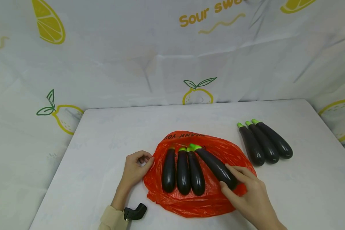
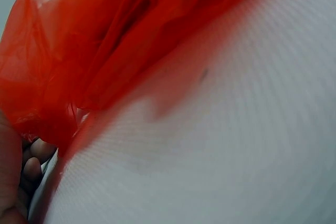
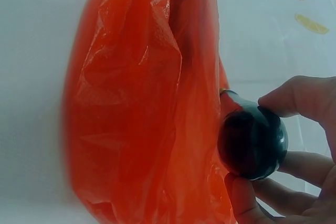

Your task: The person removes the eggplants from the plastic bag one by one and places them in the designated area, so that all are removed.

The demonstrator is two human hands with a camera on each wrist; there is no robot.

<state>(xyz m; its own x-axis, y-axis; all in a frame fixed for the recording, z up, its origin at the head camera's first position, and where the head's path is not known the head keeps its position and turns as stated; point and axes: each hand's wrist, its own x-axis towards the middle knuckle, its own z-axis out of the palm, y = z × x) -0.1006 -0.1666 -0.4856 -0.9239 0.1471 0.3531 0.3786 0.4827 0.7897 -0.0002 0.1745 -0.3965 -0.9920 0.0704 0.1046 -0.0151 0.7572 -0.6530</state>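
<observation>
An orange-red plastic bag lies spread on the table with its mouth open. Three dark eggplants lie side by side in its left half, green stem ends pointing away. Another eggplant slants across the right half. My right hand grips this one by its thick end, which the right wrist view shows as a round eggplant end between thumb and fingers. At the bag's left edge, my left hand pinches the plastic with curled fingers. The left wrist view shows bag film beside the fingertips.
Three more eggplants lie together on the white table, right of the bag. A white curtain with lemon prints hangs behind the table. A black strap piece sits at my left wrist.
</observation>
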